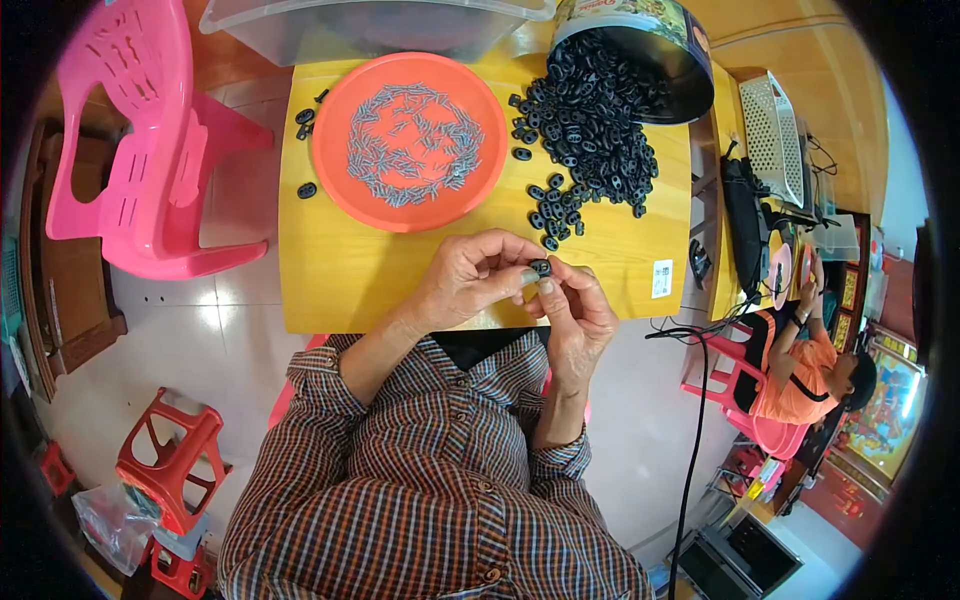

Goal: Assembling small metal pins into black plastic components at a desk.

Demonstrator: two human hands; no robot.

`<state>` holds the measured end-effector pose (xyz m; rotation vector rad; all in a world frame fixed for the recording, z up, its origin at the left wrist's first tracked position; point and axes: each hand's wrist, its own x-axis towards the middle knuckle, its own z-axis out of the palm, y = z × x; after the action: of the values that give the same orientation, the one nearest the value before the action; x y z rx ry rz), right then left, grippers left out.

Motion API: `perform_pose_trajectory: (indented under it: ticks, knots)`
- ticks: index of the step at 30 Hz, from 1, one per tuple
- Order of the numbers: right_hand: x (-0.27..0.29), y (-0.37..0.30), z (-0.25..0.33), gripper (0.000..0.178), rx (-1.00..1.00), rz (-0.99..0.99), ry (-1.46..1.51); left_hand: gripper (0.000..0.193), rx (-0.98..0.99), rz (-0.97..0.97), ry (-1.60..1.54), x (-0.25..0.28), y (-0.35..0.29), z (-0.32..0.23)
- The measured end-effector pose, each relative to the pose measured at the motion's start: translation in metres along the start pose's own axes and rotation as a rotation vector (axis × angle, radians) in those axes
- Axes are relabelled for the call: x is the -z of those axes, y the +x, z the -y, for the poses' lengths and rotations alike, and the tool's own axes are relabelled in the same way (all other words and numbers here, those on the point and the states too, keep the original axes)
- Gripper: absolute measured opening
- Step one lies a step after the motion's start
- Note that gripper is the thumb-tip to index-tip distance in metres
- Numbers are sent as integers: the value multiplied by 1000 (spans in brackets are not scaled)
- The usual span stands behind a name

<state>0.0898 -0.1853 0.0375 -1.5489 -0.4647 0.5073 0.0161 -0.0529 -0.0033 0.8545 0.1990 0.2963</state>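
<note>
Close together over the table's near edge, my two hands meet at a small black oval plastic piece with holes [541,267]. My left hand [475,275] pinches it between thumb and fingertips. From the other side, the thumb and fingers of my right hand [575,315] close on the same piece. Whether a smaller part is also between the fingertips is hidden. Beyond my left hand lies a round orange-red tray [330,165] strewn with thin grey metal pins or screws [385,180]. A large heap of similar black pieces [585,110] spreads toward my right hand.
A tipped tub [690,70] spills the heap on the yellow table [440,285]. A clear plastic bin [370,35] stands behind the tray. Several loose black pieces [306,190] sit at left. A pink chair [140,180] flanks the table; at right another person [810,375] sits.
</note>
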Motion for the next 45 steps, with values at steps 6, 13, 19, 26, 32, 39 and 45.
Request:
perform_pose_trajectory:
  ticks: [6, 13, 19, 26, 32, 39, 45]
  knots:
    - [-1, 1, 0, 24, -10, -30, 62, 24, -35, 9, 80, 2, 0, 4]
    - [-2, 1, 0, 25, 12, -26, 24, 27, -221, -3, 321, -1, 3, -2]
    - [-5, 2, 0, 23, 14, -64, 3, 28, -312, -15, 506, 1, 5, 0]
    - [-5, 2, 2, 20, 50, -73, -58, 27, -304, -49, 502, -1, 5, -1]
    - [-7, 2, 3, 18, 39, -99, -136, 24, -302, -69, 533, -2, 5, -1]
    - [-7, 3, 2, 14, 82, -100, -155, 20, -301, -67, 528, -3, 6, -2]
    - [-10, 3, -7, 16, 116, -96, -143, 21, -326, -71, 581, -3, 6, -3]
